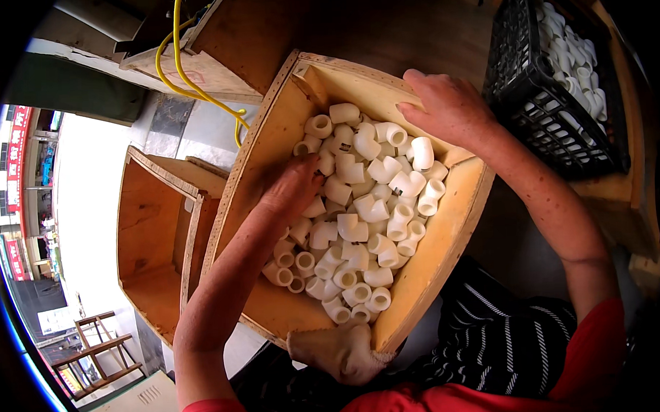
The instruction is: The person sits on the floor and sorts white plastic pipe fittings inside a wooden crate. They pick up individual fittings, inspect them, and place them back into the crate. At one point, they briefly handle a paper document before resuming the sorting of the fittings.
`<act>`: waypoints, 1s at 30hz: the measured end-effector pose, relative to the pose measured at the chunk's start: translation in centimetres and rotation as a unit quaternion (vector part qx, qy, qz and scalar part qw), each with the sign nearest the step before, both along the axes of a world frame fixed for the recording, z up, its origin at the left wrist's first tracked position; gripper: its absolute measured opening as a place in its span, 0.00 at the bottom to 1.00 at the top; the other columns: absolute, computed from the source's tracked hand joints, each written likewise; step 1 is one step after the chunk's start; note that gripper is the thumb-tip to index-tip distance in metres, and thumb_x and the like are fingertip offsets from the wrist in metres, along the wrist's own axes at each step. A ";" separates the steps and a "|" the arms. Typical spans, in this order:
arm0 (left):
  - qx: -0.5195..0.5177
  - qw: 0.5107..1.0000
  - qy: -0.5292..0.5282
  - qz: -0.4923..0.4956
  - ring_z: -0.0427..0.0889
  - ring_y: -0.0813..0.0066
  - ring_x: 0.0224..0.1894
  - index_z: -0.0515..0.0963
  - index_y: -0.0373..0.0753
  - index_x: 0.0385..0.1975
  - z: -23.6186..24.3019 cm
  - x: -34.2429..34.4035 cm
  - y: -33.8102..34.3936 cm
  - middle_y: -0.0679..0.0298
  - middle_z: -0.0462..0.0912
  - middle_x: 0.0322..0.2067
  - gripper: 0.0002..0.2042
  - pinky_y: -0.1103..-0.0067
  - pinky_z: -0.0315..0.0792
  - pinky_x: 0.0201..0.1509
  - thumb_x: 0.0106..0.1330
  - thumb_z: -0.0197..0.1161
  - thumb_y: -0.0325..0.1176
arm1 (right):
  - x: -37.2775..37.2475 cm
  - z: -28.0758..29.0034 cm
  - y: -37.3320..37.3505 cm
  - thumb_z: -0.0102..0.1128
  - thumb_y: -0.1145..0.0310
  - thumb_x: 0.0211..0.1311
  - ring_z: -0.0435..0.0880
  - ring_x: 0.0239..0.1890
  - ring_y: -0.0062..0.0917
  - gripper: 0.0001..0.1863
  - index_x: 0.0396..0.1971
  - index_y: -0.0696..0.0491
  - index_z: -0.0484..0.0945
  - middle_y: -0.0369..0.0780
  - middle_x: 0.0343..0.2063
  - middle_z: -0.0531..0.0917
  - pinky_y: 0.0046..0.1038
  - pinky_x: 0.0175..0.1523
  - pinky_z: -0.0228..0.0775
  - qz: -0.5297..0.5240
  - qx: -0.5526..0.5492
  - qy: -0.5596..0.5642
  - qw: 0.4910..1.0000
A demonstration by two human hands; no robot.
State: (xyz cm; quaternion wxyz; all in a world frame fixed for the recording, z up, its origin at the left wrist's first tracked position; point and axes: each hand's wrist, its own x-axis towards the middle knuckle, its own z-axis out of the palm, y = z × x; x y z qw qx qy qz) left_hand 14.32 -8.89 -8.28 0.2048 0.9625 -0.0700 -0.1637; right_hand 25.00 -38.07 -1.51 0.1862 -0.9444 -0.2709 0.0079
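Observation:
A wooden box [383,73] tilts in front of me, partly filled with white plastic elbow pipe fittings [352,227]. My left hand [296,184] reaches inside, against the left part of the pile. Its fingers curl down among the fittings, and their tips are hidden, so I cannot make out what they hold. At the far right wall, my right hand [450,109] is closed over the box's rim, thumb on the inner side and fingers along the outer side. A pale cloth [339,351] covers part of the box's near edge, by my lap.
A black plastic crate [518,90] holding more white fittings stands at the far right. Left of the box is a second wooden box [152,219], its inside showing. A yellow hose or cable [180,66] hangs down behind. A wooden stool [99,352] stands at the lower left.

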 end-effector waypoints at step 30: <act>0.091 0.995 -0.027 -0.010 0.81 0.36 0.42 0.67 0.36 0.55 -1.6 -0.6 0.3 0.42 0.83 0.36 0.19 0.54 0.76 0.45 0.66 0.64 0.28 | 0.1 0.1 0.0 0.64 0.58 0.63 0.84 0.39 0.50 0.18 0.39 0.56 0.72 0.50 0.31 0.84 0.49 0.43 0.76 0.008 -0.002 0.004 1.000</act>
